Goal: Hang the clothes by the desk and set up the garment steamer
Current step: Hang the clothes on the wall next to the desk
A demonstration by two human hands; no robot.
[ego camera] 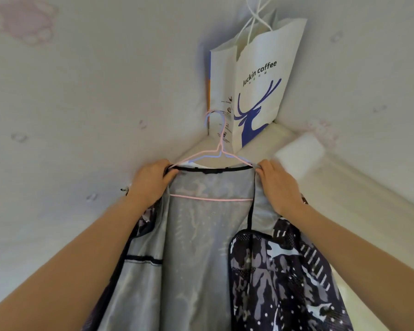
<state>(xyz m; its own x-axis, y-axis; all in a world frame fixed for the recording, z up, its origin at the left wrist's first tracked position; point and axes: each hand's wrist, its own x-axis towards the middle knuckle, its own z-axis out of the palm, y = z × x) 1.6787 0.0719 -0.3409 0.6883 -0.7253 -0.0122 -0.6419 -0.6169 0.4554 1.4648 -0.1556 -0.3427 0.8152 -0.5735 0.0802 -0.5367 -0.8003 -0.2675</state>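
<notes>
A camouflage jacket with a grey lining hangs open in front of me on a pink wire hanger. A light blue hanger lies against the pink one, and their hooks rise together in the wall corner. My left hand grips the jacket's left shoulder at the hanger's end. My right hand grips the right shoulder at the other end. No garment steamer is in view.
A white paper coffee bag with a blue deer print hangs by its string handles in the corner, right behind the hanger hooks. White walls with faint paw prints meet there. A white ledge runs along the right wall.
</notes>
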